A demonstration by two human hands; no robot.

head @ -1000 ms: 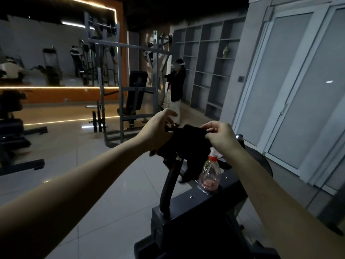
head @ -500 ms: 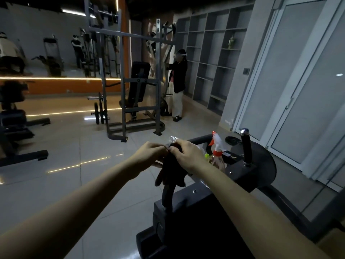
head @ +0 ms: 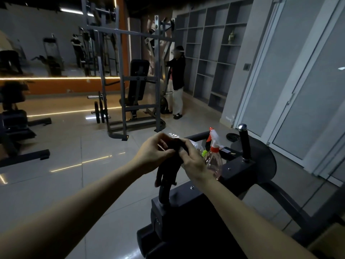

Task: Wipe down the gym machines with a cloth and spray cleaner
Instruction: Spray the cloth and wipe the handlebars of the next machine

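Note:
A dark cloth (head: pixel 169 168) hangs bunched over the left handlebar (head: pixel 164 191) of a black exercise machine (head: pixel 201 212). My left hand (head: pixel 155 153) pinches the cloth's top from the left. From the right, my right hand (head: pixel 193 161) grips the same bunched top with curled fingers. A clear spray bottle (head: pixel 214 157) with pinkish liquid, a white trigger and an orange collar stands on the machine's console just right of my right hand. The right handlebar (head: pixel 244 143) with a chrome cap rises behind it.
A grey weight rack with a padded seat (head: pixel 138 85) stands ahead on the tiled floor. A person (head: pixel 177 81) stands beside it near grey wall shelves (head: pixel 211 53). Dark machines (head: pixel 13 116) sit at the left. Glass doors (head: pixel 298 81) line the right wall.
My hands dropped lower and closed together, gathering the spread cloth into a bunch on the left handlebar. The view tilted down and in; the spray bottle stands where it was.

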